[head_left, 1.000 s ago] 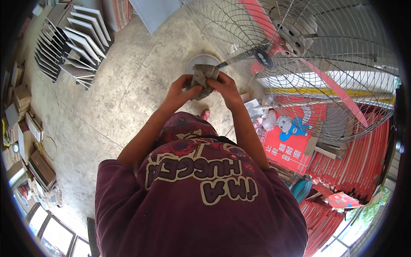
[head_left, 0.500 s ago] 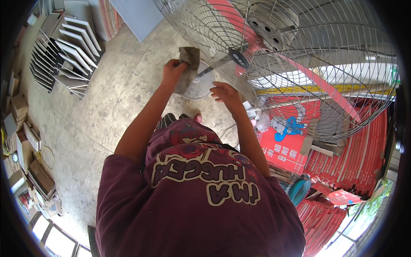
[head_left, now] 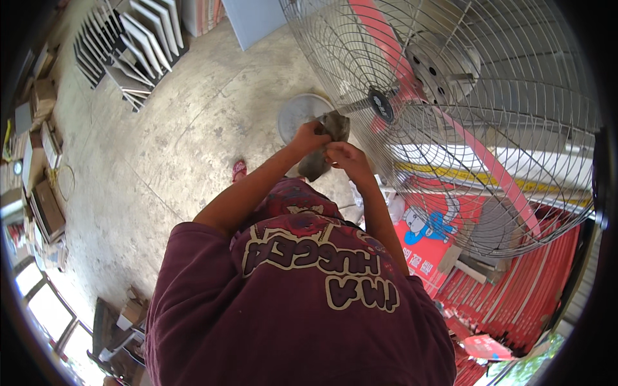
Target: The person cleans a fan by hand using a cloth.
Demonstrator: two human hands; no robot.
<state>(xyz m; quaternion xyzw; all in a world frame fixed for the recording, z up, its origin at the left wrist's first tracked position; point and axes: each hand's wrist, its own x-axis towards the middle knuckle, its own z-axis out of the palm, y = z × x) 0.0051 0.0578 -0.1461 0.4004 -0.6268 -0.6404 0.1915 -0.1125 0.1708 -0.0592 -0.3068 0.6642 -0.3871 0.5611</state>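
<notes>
A limp, dirty grey-brown cloth point(head_left: 313, 166) hangs in front of my body; whether it is a rag or a glove I cannot make out. Its upper part is pinched by my left hand point(head_left: 312, 137), with the fingers closed. Right beside it, my right hand point(head_left: 344, 156) has its fingers curled against the cloth's edge, and both hands nearly touch. Behind them stands a big wire-caged fan point(head_left: 381, 106) with pink blades. Its round grey base point(head_left: 296, 116) rests on the floor just beyond my left hand.
The fan cage reaches close to my right hand. Stacks of red flat boxes point(head_left: 521, 289) fill the right side. Sample tiles stand in black racks point(head_left: 145, 42) at far left. Cartons point(head_left: 45, 206) line the left edge. A grey-blue panel point(head_left: 254, 22) leans at the back.
My hands have come together at the cloth, which has moved right and nearer my body. My right hand was apart from it before. The whole view has shifted, and one foot now shows farther left.
</notes>
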